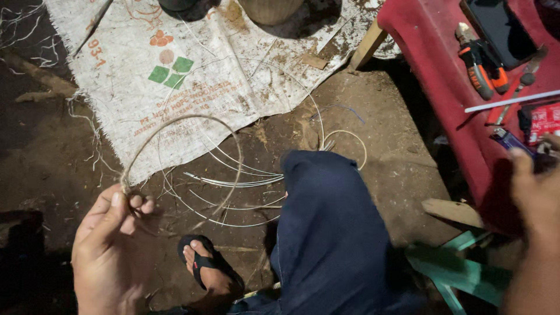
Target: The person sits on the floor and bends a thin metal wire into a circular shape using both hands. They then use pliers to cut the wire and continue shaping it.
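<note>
My left hand (111,245) is at the lower left, pinching the joined ends of a thin rattan hoop (230,137) between thumb and fingers. The hoop arches up and to the right over a woven sack. My right hand (539,195) reaches to the right edge, over the red cloth-covered table (431,64), close to a small blue lighter (508,140); whether it holds anything is hidden. My dark-trousered knee (326,221) and sandalled foot (207,268) fill the lower middle.
A white printed sack (146,76) lies on the dirt floor, with loose thin strips (233,182) curled beside it. On the red table lie orange-handled pliers (481,61), a dark phone (501,29), a white stick (513,100) and a red packet (545,119). A green stool (455,271) stands at lower right.
</note>
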